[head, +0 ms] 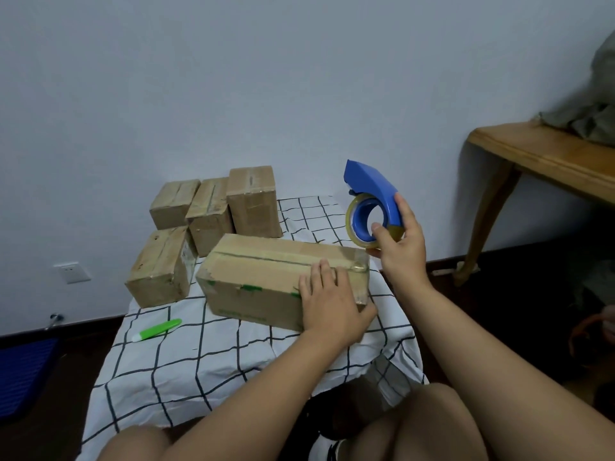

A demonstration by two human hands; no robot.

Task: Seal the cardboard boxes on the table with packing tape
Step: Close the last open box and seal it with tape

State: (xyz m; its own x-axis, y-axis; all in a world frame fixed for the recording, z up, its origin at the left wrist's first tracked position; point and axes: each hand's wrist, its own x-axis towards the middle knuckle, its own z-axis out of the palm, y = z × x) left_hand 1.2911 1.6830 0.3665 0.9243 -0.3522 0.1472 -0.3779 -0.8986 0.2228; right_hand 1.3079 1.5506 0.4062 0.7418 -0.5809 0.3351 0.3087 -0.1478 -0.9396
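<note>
Right hand (401,247) grips one tape dispenser (372,194); five boxes (266,277).

Near right corner of the long box (266,281) is covered by the left hand (329,302) — the tape end there cannot be checked. Green print on the box front is too small to be read. Lower part of the tape roll (357,224) is masked by the right hand (401,251). Bases of the 4 small boxes (213,214) are partly screened by one another. The wooden table (539,158) and grey cloth (595,121) are cut off at the right edge — the blue mat (23,374) at the left.
</note>
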